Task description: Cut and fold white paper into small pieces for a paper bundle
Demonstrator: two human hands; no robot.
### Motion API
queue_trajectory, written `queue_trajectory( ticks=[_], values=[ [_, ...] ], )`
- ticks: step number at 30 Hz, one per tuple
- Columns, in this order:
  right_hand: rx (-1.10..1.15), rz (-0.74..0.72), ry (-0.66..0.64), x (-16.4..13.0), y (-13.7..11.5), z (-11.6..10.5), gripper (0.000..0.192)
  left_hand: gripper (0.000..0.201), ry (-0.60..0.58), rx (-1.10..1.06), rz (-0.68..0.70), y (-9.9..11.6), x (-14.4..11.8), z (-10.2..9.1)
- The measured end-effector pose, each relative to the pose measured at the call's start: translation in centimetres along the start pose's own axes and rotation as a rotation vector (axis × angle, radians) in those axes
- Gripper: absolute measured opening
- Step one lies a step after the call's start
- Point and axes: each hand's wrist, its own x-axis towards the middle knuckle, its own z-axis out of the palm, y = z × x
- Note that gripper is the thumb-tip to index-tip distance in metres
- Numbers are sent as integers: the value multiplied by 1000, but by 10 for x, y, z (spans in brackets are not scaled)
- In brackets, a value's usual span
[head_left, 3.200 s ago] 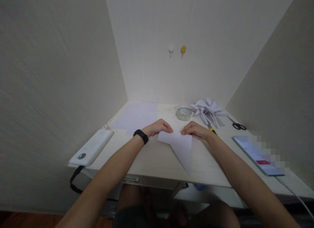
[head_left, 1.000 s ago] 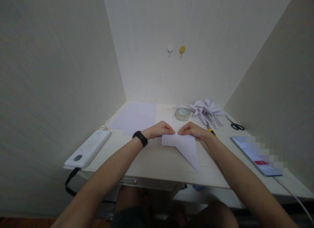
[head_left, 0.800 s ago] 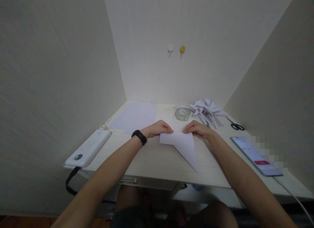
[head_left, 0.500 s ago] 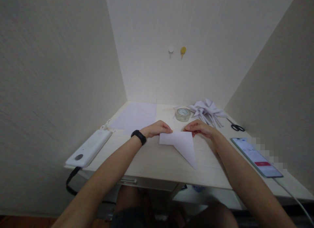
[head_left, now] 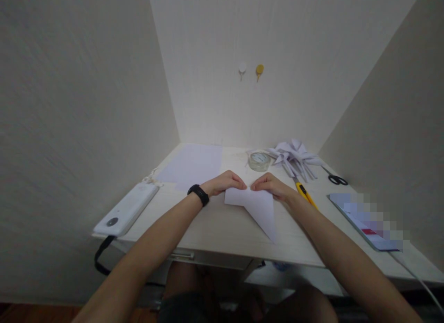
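Observation:
A folded white sheet of paper (head_left: 255, 205) lies near the middle of the desk, its left part a short strip and its right part tapering to a point toward me. My left hand (head_left: 227, 182) pinches the paper's far edge, thumb on top. Close beside it, my right hand (head_left: 270, 184) grips the same edge further right, its fingertips almost meeting the left thumb. Both hands are closed, and the fingers behind the paper are partly hidden. A black band (head_left: 199, 194) is around my left wrist.
Behind the hands stand a tape roll (head_left: 259, 161) and a pile of folded paper pieces (head_left: 294, 157). A yellow utility knife (head_left: 305, 195), scissors (head_left: 337, 178) and a phone (head_left: 360, 221) lie right. Flat paper sheets (head_left: 194, 163) and a white device (head_left: 126, 209) are left.
My right hand has moved left along the paper's far edge, from its right corner to beside my left thumb. The yellow utility knife has come into sight behind my right forearm.

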Motion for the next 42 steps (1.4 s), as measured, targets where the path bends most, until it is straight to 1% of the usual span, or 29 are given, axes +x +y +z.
queue_trajectory(
  ticks=[3,7,9,11,13,15,19,22,30,38,42],
  values=[
    [7,1,-66,-1,0,-10,19,21,-7,-41,-40,0,0,0],
    [-31,10,-103,-2,2,-34,23,19,-3,-94,-69,1,-1,-3],
    [-28,26,-94,-1,3,-46,28,18,-7,-110,-74,2,-2,-5],
    [15,18,-41,0,5,-52,33,19,1,-112,-81,2,-2,-7],
    [58,-4,13,1,7,-50,36,21,21,-103,-80,2,-2,-7],
    [71,-27,29,4,8,-42,37,21,28,-99,-67,3,-2,-6],
    [58,-51,47,8,10,-23,29,18,20,-109,-39,4,-3,-4],
    [61,-39,74,9,12,-15,25,18,39,-105,-43,3,-3,-3],
    [129,-1,99,10,15,-14,25,19,40,-89,-34,1,-1,-3],
    [130,-15,84,11,17,-14,22,13,46,-90,-55,3,-2,-1],
    [120,-21,83,11,19,-18,23,13,40,-112,-71,2,0,-4]
  ],
)
